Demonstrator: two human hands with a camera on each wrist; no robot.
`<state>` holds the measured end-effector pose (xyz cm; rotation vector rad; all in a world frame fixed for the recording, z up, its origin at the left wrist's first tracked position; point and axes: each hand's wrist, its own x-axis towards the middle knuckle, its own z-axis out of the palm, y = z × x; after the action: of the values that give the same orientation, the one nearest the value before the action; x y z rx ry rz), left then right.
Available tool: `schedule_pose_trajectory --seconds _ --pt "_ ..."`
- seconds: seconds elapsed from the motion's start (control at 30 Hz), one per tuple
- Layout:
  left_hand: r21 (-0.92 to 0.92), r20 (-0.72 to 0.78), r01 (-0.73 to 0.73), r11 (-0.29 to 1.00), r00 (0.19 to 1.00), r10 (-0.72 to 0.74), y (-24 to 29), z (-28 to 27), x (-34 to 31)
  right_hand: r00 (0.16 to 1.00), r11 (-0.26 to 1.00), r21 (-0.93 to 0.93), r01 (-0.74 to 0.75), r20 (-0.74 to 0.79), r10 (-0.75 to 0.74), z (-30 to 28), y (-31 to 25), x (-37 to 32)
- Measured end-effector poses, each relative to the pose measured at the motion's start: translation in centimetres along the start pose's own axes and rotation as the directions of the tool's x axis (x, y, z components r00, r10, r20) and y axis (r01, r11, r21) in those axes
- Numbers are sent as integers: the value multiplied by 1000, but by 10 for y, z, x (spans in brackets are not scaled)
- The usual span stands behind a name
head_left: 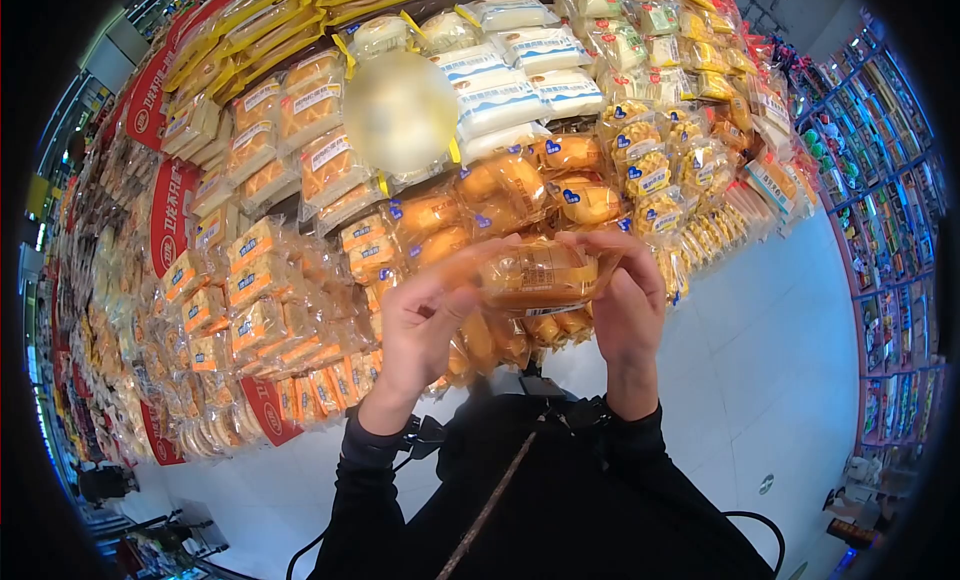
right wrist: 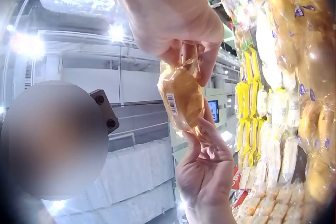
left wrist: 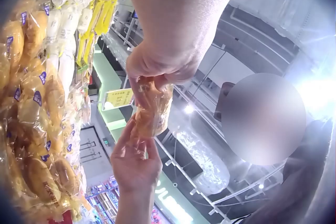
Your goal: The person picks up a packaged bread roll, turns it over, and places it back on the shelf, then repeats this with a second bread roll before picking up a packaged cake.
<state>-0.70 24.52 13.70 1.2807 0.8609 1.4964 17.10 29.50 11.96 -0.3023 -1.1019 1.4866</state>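
Note:
A packaged bread roll [head_left: 540,276] in clear wrap is held level between both hands, in front of the person's chest. At one end, the left hand [head_left: 425,318] pinches the wrapper between thumb and fingers. The right hand [head_left: 630,305] pinches the opposite end in the same way. A white barcode label [right wrist: 172,103] shows on the wrapper in the right wrist view. Seen from the left wrist, the bread looks golden brown through the shiny film. Below and behind it lie more wrapped rolls [head_left: 505,180] with blue heart marks.
A sloping display is stacked with wrapped breads, including orange-labelled packs [head_left: 255,265], white-and-blue packs [head_left: 560,92] and waffle-like packs [head_left: 330,165]. Red signs [head_left: 168,215] run along its left side. Tiled floor [head_left: 770,330] lies to the right, before tall stocked shelves [head_left: 895,250].

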Motion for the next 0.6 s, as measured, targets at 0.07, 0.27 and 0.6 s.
schedule_pose_trajectory --seconds 0.07,0.27,0.6 --pt "-12 18 6 1000 1000 -6 3 -1 1 996 999 -3 52 73 -51 2 0 2" --pt "13 -13 -21 1000 1000 21 -4 0 -1 988 986 -132 105 124 -89 1 -1 0" --pt "30 56 -83 996 995 81 -4 -4 -1 978 985 -114 129 178 -107 -3 3 0"
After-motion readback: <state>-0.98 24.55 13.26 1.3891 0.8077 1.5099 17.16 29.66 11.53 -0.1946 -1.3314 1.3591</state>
